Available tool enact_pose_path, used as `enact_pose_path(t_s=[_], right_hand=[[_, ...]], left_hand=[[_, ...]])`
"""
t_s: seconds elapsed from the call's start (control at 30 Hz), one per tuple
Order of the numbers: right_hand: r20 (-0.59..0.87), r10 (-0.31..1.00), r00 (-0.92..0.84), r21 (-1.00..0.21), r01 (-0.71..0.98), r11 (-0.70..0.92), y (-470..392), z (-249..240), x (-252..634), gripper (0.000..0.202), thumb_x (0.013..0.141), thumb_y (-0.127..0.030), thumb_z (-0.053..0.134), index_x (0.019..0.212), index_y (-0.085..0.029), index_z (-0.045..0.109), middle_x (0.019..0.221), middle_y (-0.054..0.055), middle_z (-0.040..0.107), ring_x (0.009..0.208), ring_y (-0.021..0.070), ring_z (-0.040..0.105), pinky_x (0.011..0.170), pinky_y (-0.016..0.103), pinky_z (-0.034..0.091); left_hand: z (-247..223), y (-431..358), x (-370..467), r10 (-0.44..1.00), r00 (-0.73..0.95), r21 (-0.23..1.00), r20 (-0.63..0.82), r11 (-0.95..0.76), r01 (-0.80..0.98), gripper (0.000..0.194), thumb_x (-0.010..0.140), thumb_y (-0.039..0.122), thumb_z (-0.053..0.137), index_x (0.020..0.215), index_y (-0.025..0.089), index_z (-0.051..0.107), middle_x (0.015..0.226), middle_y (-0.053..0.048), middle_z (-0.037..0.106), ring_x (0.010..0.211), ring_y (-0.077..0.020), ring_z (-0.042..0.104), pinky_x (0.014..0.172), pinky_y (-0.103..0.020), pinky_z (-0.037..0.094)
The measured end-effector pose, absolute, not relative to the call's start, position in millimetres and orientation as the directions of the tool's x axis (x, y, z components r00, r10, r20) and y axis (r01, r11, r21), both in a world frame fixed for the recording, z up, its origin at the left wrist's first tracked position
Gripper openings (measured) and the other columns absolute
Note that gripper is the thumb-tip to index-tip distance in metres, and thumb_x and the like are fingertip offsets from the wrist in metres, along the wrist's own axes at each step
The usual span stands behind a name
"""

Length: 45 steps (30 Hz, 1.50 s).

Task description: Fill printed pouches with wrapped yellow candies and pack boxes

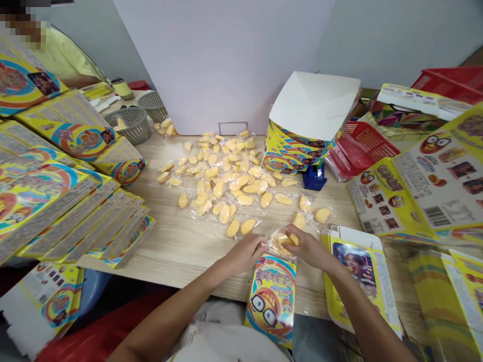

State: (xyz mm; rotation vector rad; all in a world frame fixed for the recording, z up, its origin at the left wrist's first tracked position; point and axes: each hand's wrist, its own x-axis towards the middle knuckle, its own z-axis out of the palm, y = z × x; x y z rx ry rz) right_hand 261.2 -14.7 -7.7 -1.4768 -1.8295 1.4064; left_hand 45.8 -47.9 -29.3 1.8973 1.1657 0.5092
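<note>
A yellow box (272, 301) with a cartoon face in glasses lies at the table's front edge. Just past its far end, my right hand (302, 246) has its fingers closed round a yellow wrapped piece (294, 239). More wrapped pieces (279, 242) sit between my hands in clear film. My left hand (251, 250) is pinched at the left side of this film, by the box's far end. Beyond both hands a wide heap of yellow wrapped pieces (226, 176) spreads over the wooden table (177, 251).
Stacked yellow boxes (68, 211) fill the left side. Grey baskets (132, 125), a white upright panel (226, 65) and nested open cartons (298, 146) stand behind. At right are a blue tape dispenser (314, 178), a red basket (370, 138) and flat cartons (358, 276). Another person's sleeve (71, 55) shows upper left.
</note>
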Motion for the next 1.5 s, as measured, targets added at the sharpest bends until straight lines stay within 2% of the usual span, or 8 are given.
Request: enact_pose_path(t_s=[0.23,0.47,0.7,0.97,1.17,1.3,1.4,1.5], right_hand=[[-0.456,0.735,-0.502,-0.856,0.474,-0.206,-19,2,265,0.025,0.063,-0.042,0.065,0.074,-0.02,0.061,0.071,-0.001,0.061,0.071,0.0199,0.058,0.067,0.032,0.047],[-0.399,0.875,-0.274,-0.826,0.521,-0.213,-8,-5,284,0.032,0.075,-0.045,0.053,0.094,-0.02,0.054,0.084,0.003,0.06,0.081,0.0217,0.056,0.075,0.035,0.043],[-0.344,0.87,-0.354,-0.804,0.59,-0.077,-17,-11,271,0.014,0.066,-0.031,0.06,0.075,-0.02,0.06,0.074,0.001,0.062,0.071,0.0208,0.054,0.069,0.034,0.042],[-0.459,0.7,-0.547,-0.832,0.541,-0.123,-11,-2,282,0.022,0.062,-0.039,0.066,0.073,-0.02,0.064,0.074,-0.001,0.067,0.071,0.0199,0.059,0.067,0.031,0.047],[-0.345,0.889,-0.301,-0.789,0.607,-0.1,-5,-10,280,0.024,0.074,-0.043,0.051,0.08,-0.019,0.054,0.077,0.003,0.059,0.074,0.0202,0.053,0.071,0.035,0.042],[-0.37,0.836,-0.405,-0.796,0.603,-0.06,-18,-15,268,0.017,0.066,-0.035,0.062,0.072,-0.02,0.057,0.075,0.002,0.061,0.071,0.0198,0.053,0.067,0.033,0.043],[-0.444,0.691,-0.57,-0.83,0.552,-0.078,-24,-9,271,0.022,0.067,-0.041,0.064,0.068,-0.019,0.062,0.065,-0.001,0.062,0.059,0.0163,0.055,0.055,0.028,0.045],[-0.451,0.651,-0.611,-0.849,0.518,-0.101,-25,-4,277,0.032,0.076,-0.05,0.054,0.081,-0.02,0.064,0.069,-0.001,0.063,0.062,0.016,0.058,0.058,0.028,0.048]], left_hand=[[-32,-57,52,0.879,0.462,0.909,-0.116,-0.093,0.406,0.025,0.089,0.039,0.043,0.103,0.018,0.044,0.086,-0.001,0.053,0.076,-0.0118,0.052,0.067,-0.024,0.043],[-38,-46,56,0.882,0.446,0.907,-0.152,-0.055,0.418,0.04,0.086,0.034,0.048,0.121,0.016,0.04,0.084,-0.002,0.057,0.078,-0.0139,0.053,0.071,-0.027,0.043],[-38,-44,56,0.871,0.477,0.873,-0.123,-0.134,0.47,0.017,0.086,0.031,0.048,0.081,0.016,0.054,0.081,-0.003,0.057,0.078,-0.0156,0.052,0.074,-0.03,0.04],[-40,-49,60,0.821,0.561,0.875,-0.108,-0.189,0.446,0.034,0.085,0.04,0.051,0.108,0.016,0.055,0.084,-0.003,0.063,0.072,-0.0132,0.055,0.067,-0.025,0.042],[-34,-44,62,0.805,0.59,0.841,-0.056,-0.281,0.463,0.027,0.086,0.039,0.05,0.088,0.02,0.069,0.079,-0.004,0.065,0.084,-0.0175,0.052,0.084,-0.032,0.036],[-34,-45,61,0.811,0.582,0.835,-0.063,-0.276,0.476,0.03,0.087,0.037,0.049,0.074,0.017,0.067,0.073,-0.004,0.06,0.08,-0.0171,0.051,0.079,-0.03,0.038],[-33,-49,59,0.845,0.528,0.848,-0.078,-0.222,0.481,0.029,0.089,0.038,0.044,0.087,0.015,0.062,0.08,-0.004,0.059,0.078,-0.0156,0.052,0.07,-0.027,0.041],[-30,-50,58,0.852,0.52,0.857,-0.062,-0.222,0.465,0.032,0.09,0.038,0.042,0.111,0.017,0.054,0.092,-0.005,0.06,0.079,-0.0142,0.054,0.069,-0.025,0.043]])
